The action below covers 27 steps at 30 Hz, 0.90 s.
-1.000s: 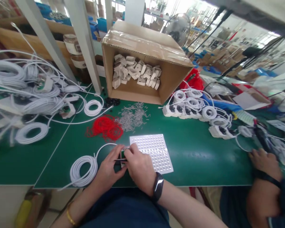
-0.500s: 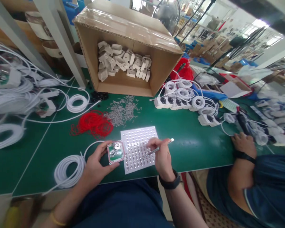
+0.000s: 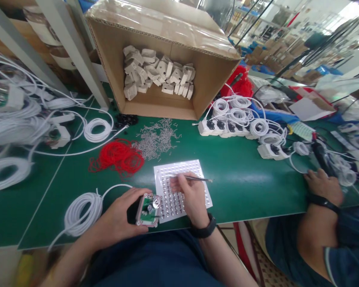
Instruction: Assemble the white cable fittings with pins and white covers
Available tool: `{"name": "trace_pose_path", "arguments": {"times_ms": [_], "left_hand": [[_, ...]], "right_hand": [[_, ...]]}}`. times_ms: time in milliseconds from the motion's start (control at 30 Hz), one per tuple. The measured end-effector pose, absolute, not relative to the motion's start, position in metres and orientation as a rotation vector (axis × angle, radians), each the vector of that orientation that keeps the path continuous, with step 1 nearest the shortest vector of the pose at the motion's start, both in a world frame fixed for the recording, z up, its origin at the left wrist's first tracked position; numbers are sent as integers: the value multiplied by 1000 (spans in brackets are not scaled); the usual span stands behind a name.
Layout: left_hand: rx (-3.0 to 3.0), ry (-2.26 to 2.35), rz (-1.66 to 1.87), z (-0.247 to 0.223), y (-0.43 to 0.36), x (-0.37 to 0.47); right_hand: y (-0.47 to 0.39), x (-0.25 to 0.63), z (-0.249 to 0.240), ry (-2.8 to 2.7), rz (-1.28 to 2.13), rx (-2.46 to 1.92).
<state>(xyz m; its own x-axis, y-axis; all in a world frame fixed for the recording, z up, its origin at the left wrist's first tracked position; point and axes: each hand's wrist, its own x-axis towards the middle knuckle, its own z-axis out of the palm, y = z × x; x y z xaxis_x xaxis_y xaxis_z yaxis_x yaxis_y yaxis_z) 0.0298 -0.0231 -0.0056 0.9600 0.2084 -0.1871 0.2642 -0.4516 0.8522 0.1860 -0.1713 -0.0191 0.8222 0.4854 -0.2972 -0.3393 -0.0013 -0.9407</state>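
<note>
My left hand grips the edges of a small white housing that has a green circuit board and a round silvery part inside. A white cable runs from behind that hand to a coil on its left. In my right hand is a slim, dark metal tool that looks like tweezers, lying nearly level between thumb and fingers. The hand is over a white sheet with rows of small, shiny round pads. Its fingers hide part of the sheet.
A cardboard box with white plastic shells stands at the back. Before it lie loose screws and red rings. White cables crowd the left; coiled cables with white housings lie right. A co-worker's hand rests far right.
My left hand has lowered slightly and tilted the housing. My right hand has moved left and swung the tweezers nearly level. The view has shifted a little.
</note>
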Motion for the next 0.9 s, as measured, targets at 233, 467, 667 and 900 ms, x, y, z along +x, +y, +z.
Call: {"name": "trace_pose_path", "arguments": {"times_ms": [233,467,667,900], "left_hand": [[2024,64,-275,3,-17,25],[2069,36,-328,11,-21,39],[2103,48,-370,12,-22,38],[2014,166,-270,0,-26,28]], "right_hand": [[-205,154,-35,-51,712,-1528],[-200,148,-47,-106,622,-1633],[-203,151,-38,-176,660,-1644],[-204,152,-38,-218,689,-1660]]}}
